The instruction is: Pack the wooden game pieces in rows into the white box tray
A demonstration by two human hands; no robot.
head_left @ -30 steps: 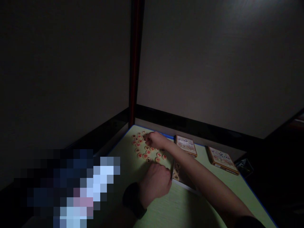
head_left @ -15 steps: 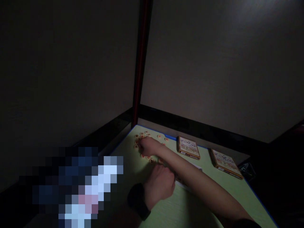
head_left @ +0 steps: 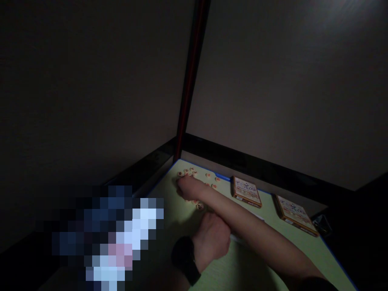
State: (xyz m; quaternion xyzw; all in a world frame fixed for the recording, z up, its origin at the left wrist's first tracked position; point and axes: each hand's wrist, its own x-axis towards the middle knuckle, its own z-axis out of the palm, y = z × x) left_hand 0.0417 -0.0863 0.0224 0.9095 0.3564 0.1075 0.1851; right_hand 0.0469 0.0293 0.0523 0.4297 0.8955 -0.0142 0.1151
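Observation:
Round xiangqi pieces (head_left: 199,206) with dark or red marks lie scattered on a pale green table (head_left: 212,266), most of them towards its far corner. My right hand (head_left: 190,187) reaches across to the left and rests low among these discs. Its fingers are curled downward, and whatever is under them is hidden. Nearer to me, my left hand (head_left: 212,235), with a black watch (head_left: 185,258) on its wrist, is closed beside my right forearm. Its palm faces away, so I cannot see what it holds. A white printed sheet (head_left: 256,217) lies partly beneath my right forearm.
Two flat printed boxes, a left box (head_left: 246,191) and a right box (head_left: 295,214), lie along the table's far edge. Dark walls meet behind the corner. A blurred-out patch (head_left: 121,242) covers the lower left. A dark, shiny object (head_left: 321,224) sits beyond the right edge.
The view has shifted slightly, moving everything a little to the right. My right hand now covers a disc that showed at its fingertips before. My left hand stays closed.

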